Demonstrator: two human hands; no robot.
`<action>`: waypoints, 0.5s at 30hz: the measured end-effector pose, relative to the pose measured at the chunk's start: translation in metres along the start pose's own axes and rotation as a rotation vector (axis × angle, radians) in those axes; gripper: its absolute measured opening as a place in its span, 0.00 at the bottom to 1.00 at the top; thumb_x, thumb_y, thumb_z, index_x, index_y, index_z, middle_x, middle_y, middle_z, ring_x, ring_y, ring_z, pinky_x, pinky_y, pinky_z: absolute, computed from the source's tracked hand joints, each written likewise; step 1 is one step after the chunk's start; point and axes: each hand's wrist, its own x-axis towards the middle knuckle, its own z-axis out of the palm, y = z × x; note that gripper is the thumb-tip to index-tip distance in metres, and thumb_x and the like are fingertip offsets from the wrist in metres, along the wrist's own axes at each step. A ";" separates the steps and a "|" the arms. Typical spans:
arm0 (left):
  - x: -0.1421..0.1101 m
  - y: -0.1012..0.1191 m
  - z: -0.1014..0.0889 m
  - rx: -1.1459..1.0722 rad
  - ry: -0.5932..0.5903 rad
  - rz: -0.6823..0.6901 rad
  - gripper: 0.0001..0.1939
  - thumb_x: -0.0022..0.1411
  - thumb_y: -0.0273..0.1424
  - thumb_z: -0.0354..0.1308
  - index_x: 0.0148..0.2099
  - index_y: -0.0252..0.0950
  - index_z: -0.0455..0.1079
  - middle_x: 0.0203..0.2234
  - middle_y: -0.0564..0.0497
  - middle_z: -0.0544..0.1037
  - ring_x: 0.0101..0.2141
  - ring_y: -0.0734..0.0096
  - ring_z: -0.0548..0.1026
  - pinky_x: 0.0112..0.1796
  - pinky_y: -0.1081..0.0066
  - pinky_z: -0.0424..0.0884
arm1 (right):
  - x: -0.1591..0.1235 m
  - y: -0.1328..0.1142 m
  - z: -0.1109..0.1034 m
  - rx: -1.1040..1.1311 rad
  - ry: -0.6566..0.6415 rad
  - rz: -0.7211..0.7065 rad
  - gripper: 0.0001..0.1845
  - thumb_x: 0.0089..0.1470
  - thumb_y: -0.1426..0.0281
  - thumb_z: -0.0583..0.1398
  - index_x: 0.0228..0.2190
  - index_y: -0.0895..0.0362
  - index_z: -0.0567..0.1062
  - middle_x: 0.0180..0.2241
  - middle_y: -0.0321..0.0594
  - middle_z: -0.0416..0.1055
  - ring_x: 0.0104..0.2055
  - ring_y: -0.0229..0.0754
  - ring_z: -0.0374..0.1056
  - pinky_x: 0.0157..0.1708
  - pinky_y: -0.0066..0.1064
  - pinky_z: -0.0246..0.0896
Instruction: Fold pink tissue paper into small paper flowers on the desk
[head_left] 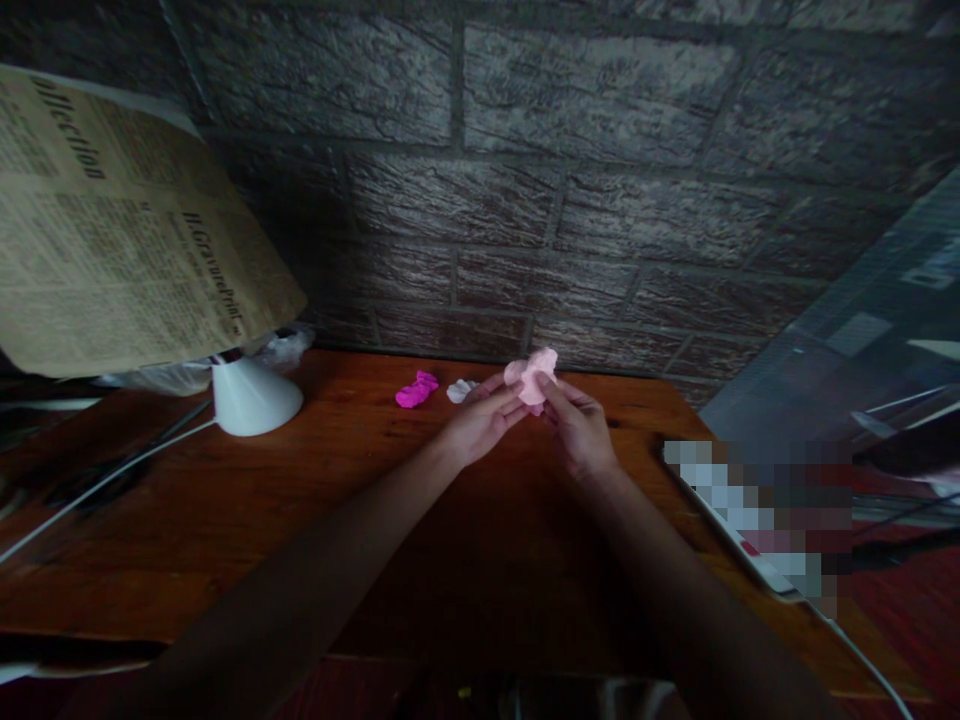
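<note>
Over the far side of the wooden table (480, 540), I hold a soft, crumpled pale pink piece (538, 376) up between both hands; whether it is cloth or paper I cannot tell. My left hand (487, 420) supports it from the left, fingers closed at its lower edge. On its right side, my right hand (581, 432) pinches it between thumb and fingers. A bright magenta crumpled piece (417, 390) lies on the table left of my hands. Beside it is a small white crumpled piece (461, 391), partly behind my left hand.
A lamp with a white cone base (255, 397) and a newsprint-patterned shade (142, 230) stands at the left, its white cable trailing over the table. A dark brick-patterned wall (510, 200) rises behind. At the right edge lies a flat white-edged object (765, 575), mostly blurred out, with a cable.
</note>
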 end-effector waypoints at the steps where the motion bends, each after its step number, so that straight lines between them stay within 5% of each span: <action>1: 0.000 0.000 0.000 -0.003 -0.005 0.006 0.09 0.55 0.21 0.68 0.40 0.35 0.78 0.38 0.49 0.83 0.40 0.70 0.80 0.47 0.68 0.73 | 0.000 0.000 0.000 -0.045 -0.005 -0.063 0.18 0.40 0.52 0.72 0.22 0.53 0.81 0.21 0.33 0.67 0.24 0.36 0.56 0.27 0.31 0.51; 7: 0.000 0.000 0.000 -0.005 0.023 -0.023 0.09 0.57 0.19 0.65 0.40 0.35 0.78 0.36 0.50 0.83 0.37 0.74 0.80 0.43 0.73 0.73 | -0.003 0.003 -0.001 -0.296 0.035 -0.375 0.13 0.49 0.55 0.70 0.24 0.50 0.83 0.29 0.38 0.72 0.34 0.42 0.65 0.40 0.36 0.61; 15: 0.002 0.010 -0.001 0.017 0.017 -0.017 0.04 0.57 0.21 0.66 0.36 0.33 0.79 0.31 0.50 0.82 0.31 0.76 0.78 0.37 0.73 0.73 | -0.006 -0.001 0.002 -0.245 -0.038 -0.349 0.17 0.52 0.53 0.66 0.22 0.51 0.81 0.25 0.37 0.69 0.34 0.43 0.66 0.40 0.38 0.63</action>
